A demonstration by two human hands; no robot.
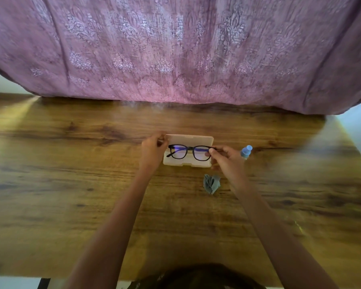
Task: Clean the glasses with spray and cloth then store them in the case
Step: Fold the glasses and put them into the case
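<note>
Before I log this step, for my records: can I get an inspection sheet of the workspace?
Surface: wooden table, dark grain.
Job's things: glasses held over the open case; spray bottle right of the case; grey cloth crumpled nearer the person.
Clutter: nothing seen.
Grips: right hand pinches the glasses' arm; left hand curled at their other end, hold unclear.
Cables: nothing seen.
Surroundings: purple patterned fabric hanging behind the table.

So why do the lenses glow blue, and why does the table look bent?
Head view: the black-framed glasses catch a blue-violet reflection on the lenses; the wide-angle lens bows the brown wooden table and the pink patterned fabric; the edges are soft and smeared, the middle sharper.
</note>
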